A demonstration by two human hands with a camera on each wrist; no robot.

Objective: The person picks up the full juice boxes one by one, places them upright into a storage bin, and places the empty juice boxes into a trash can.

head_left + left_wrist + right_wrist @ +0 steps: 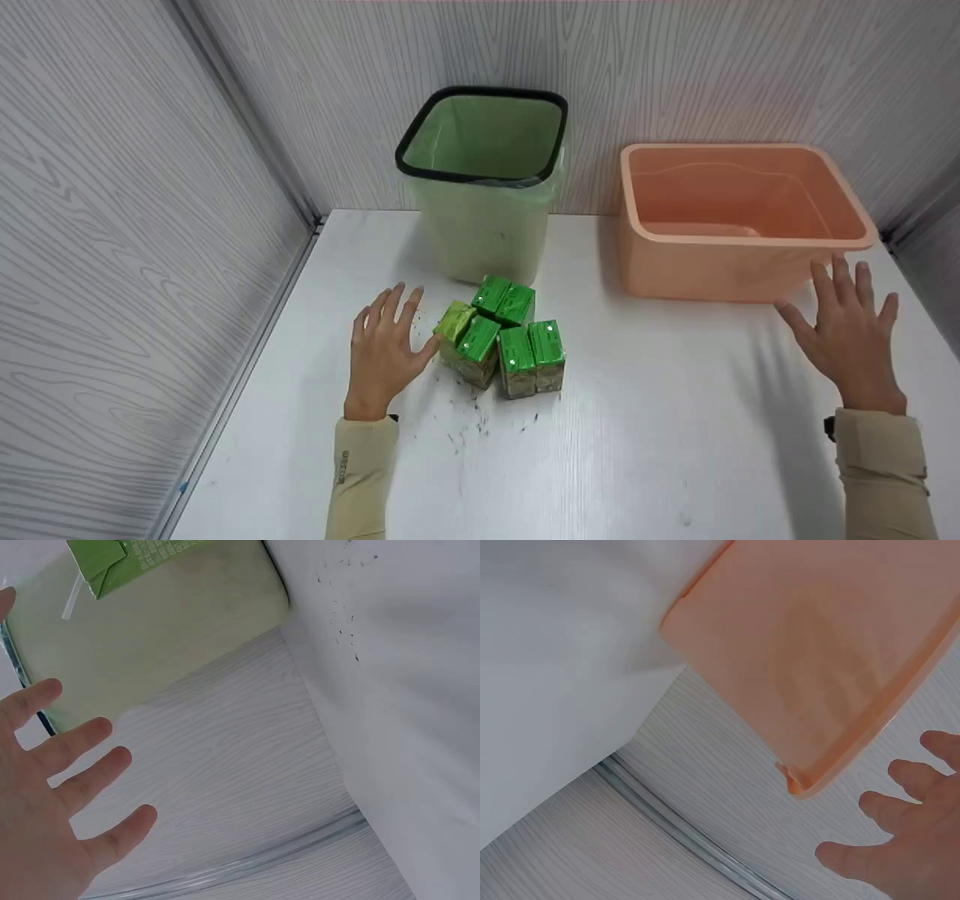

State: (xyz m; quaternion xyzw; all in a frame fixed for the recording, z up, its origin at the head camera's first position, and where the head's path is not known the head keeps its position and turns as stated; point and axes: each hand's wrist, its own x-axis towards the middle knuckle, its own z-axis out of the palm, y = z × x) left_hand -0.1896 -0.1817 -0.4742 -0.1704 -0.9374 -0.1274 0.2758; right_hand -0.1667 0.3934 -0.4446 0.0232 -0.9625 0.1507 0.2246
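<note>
Several small drink cartons (pixel 517 349) with green tops stand bunched together on the white table, one of them a lighter yellow-green (pixel 455 322). My left hand (pixel 384 352) is just left of them, its fingers spread and its thumb pointing at the lighter one. Part of a green carton (pixel 112 562) and a white straw (pixel 73 596) show at the top of the left wrist view. Far to the right, my right hand (pixel 851 330) hovers in front of an orange plastic tub (pixel 697 270), fingers fanned out. Neither hand holds anything.
A pale green bin (pixel 487 225) with a black rim and a liner stands behind the cartons. The orange tub is to its right, by the back wall (pixel 315 97). Dark specks (pixel 480 427) lie on the table in front of the cartons. Wood-grain panels enclose the sides.
</note>
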